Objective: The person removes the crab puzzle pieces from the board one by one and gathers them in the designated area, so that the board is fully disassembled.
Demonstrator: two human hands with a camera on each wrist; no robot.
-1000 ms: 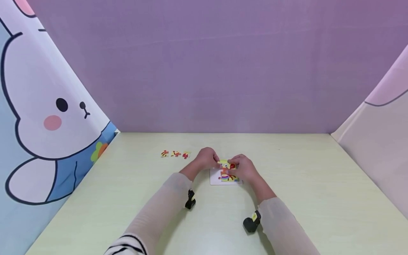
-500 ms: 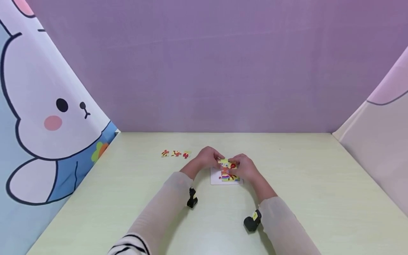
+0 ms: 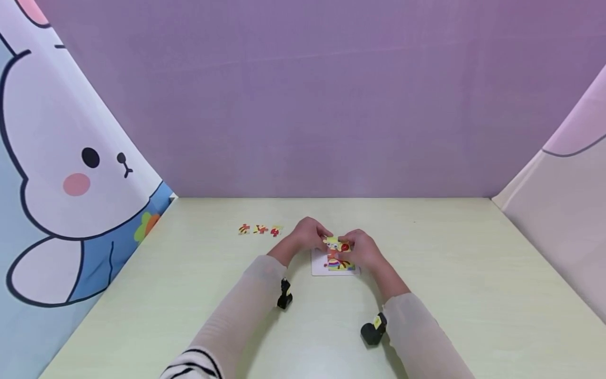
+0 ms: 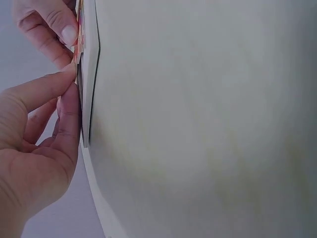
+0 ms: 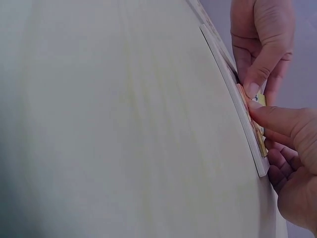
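Note:
A white puzzle board [image 3: 319, 269] lies on the table, partly covered by colourful jigsaw pieces [image 3: 341, 266] that form part of a picture. At its far left side, my left hand [image 3: 309, 235] pinches a yellow puzzle piece [image 3: 331, 241] between thumb and fingers. From the other side my right hand [image 3: 362, 249] grips the upper pieces, thumb on top and fingers at the far edge. The right wrist view shows both thumbs almost meeting over the pieces, just above the board [image 5: 233, 94]. How the piece edges join is hidden by my fingers.
Several inches left of the board, three loose puzzle pieces [image 3: 261, 229] lie in a row on the pale table [image 3: 189, 295]. A purple wall [image 3: 331, 105] rises behind the table. Black wrist devices [image 3: 374, 329] hang under both sleeves.
My left fingers have shifted slightly right along the top of the yellow piece. Otherwise both hands and the board stay in place.

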